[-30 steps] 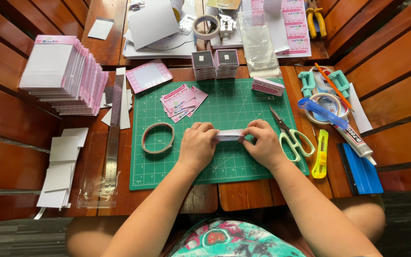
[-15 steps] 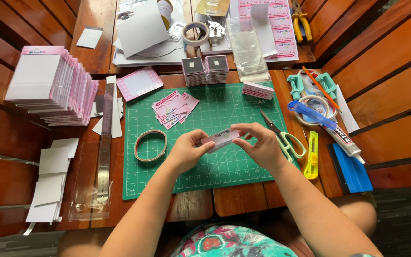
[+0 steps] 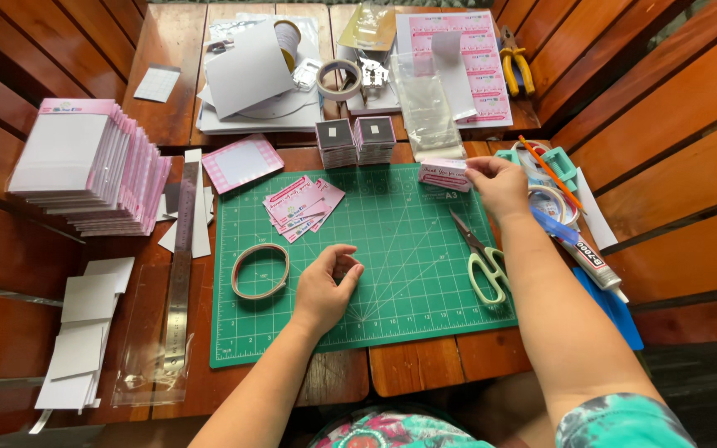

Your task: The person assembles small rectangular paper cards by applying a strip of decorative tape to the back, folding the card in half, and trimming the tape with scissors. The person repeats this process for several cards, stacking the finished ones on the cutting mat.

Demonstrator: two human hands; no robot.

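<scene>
My right hand [image 3: 498, 184] reaches to the far right corner of the green cutting mat [image 3: 392, 282] and pinches the top of a small stack of pink cards [image 3: 444, 174]. My left hand [image 3: 327, 288] rests on the mat's near middle with the fingers curled loosely; nothing shows in it. A fan of pink printed cards [image 3: 299, 207] lies on the mat's far left. An oval tape ring [image 3: 260, 271] lies just left of my left hand. Green-handled scissors [image 3: 482, 259] lie on the mat below my right forearm.
A tall stack of white and pink cards [image 3: 85, 166] stands at the left, with a steel ruler [image 3: 181, 274] and white card pieces [image 3: 80, 340] nearer. Two small card stacks [image 3: 355, 141], tape rolls, sticker sheets and yellow pliers [image 3: 514, 68] lie beyond. A glue tube [image 3: 595, 264] lies right.
Both hands held a small pink card together over the mat. Now they are apart: my right hand has moved up to the pink stack at the mat's far right, my left stays low.
</scene>
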